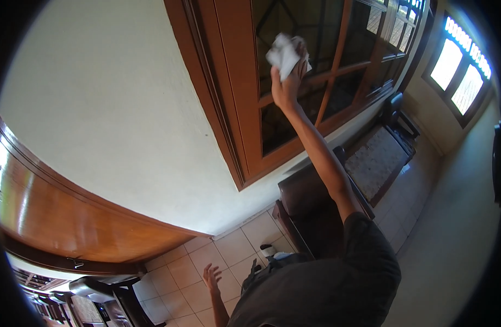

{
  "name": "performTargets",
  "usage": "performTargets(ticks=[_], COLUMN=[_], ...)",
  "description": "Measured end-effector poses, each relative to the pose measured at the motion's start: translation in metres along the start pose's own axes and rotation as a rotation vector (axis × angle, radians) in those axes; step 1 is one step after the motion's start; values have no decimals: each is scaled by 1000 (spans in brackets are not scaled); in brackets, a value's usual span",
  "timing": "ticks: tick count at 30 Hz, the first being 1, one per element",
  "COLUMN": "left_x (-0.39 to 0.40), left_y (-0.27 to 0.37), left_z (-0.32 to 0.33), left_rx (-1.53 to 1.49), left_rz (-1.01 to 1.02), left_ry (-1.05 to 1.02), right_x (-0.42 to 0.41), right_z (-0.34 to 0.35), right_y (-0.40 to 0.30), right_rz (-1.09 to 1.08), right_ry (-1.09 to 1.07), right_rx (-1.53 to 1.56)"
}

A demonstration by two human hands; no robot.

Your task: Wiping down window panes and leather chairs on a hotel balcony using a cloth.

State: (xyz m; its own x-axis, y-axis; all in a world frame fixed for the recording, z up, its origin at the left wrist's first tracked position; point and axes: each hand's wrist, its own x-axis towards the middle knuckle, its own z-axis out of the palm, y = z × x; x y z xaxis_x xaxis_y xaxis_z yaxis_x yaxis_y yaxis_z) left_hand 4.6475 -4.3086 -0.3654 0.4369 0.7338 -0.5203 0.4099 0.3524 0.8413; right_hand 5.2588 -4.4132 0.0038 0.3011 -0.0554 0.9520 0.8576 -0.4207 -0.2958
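Observation:
My right hand (288, 88) is raised at the end of an outstretched arm, gripping a crumpled white cloth or paper (286, 56). The wad looks blurred and covers part of a dark glass pane (299, 24); whether it presses on the glass I cannot tell. Around the panes runs a brown wooden window frame (238, 86) with narrow crossbars. Low beside my body, my left hand (211, 277) hangs over the tiled floor with its fingers apart and nothing in them.
A dark padded sofa (305, 192) stands below the window, close to my right side. Beyond it is a low table (377, 163) with a patterned top. A glossy wooden door (83, 216) curves along the left, above pale floor tiles (197, 282). Dark chairs (115, 298) stand lower left.

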Motion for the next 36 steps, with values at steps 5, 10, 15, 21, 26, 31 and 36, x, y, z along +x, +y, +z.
performTargets(ticks=[5, 10, 15, 21, 26, 31, 36], left_x=[-1, 3, 17, 8, -8, -13, -14], left_y=[-10, -12, -3, -8, -36, -53, -66], left_z=[-3, -5, 1, 1, -8, -11, -11], left_rx=[-9, -4, -17, -81, -77, -97, -95], left_rz=[-84, -145, -95, -84, -209, -247, -306], left_ry=[58, 101, 57, 96, 125, 155, 188], right_x=[33, 44, 66, 83, 85, 131, 101], right_z=[-18, 8, -8, 3, -2, -3, 15], right_y=[69, 29, 13, 22, -22, 28, -27], right_rz=[145, -11, -307, 9, -348, 98, -347], right_ry=[217, 136, 9, 122, 94, 514, 241], right_rx=[347, 102, -91, 42, -213, -317, -19])
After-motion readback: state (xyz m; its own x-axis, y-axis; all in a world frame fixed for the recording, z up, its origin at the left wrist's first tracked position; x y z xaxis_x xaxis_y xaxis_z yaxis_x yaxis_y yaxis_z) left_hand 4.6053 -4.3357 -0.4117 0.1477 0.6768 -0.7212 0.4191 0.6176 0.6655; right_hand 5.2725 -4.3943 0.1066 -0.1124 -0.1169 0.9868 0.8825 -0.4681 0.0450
